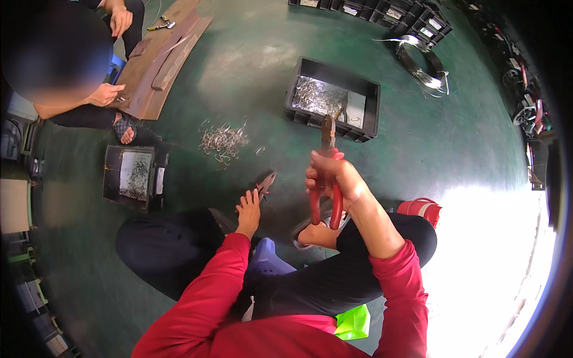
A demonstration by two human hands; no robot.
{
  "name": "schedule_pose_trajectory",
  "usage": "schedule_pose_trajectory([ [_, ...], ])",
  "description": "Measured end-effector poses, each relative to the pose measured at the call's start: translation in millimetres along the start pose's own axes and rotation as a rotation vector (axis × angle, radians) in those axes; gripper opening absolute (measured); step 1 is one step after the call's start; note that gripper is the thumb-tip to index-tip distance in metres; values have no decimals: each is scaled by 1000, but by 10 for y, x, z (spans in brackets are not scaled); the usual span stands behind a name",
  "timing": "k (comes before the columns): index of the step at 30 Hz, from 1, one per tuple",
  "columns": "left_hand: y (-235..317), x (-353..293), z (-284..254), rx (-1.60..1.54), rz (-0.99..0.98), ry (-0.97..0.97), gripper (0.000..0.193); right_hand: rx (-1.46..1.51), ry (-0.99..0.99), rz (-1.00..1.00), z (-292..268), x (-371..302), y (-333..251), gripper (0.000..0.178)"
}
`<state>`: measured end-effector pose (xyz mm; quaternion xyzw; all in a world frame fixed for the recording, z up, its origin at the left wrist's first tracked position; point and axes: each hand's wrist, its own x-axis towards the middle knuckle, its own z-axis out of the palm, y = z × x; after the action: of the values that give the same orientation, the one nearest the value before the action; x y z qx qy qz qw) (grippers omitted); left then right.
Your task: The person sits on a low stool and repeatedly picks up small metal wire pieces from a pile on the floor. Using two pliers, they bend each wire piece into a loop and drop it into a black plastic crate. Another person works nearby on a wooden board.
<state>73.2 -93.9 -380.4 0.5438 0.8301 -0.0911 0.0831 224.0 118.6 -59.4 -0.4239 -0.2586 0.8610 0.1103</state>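
My right hand (335,174) is closed round the red handles of a pair of pliers (327,134), its jaws pointing away from me, in front of a black crate. A second pair of pliers (266,182) lies on the floor. My left hand (248,213) lies over its handle end, fingers stretched and apart; how they touch it is partly hidden. Beyond them is a loose pile of bent wire hooks (224,141), with a single hook (260,151) beside it. The black crate (374,110) holds many small shiny wire pieces.
Another black crate (112,179) with wire pieces stands at left. Near it a person (104,94) sits by wooden boards (152,89) with a tool on them. A wire coil (421,65) and stacked black crates (382,15) are far right. A red container (421,210) stands by my right knee.
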Motion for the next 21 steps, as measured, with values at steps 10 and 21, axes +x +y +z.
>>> schedule_pose_trajectory([
  [10,52,481,-377,-1005,-310,-355,39,-96,39,13,-16,75,-49,28],
  [21,157,552,-2700,-1774,-26,-337,27,-744,405,-303,-111,177,-17,39],
])
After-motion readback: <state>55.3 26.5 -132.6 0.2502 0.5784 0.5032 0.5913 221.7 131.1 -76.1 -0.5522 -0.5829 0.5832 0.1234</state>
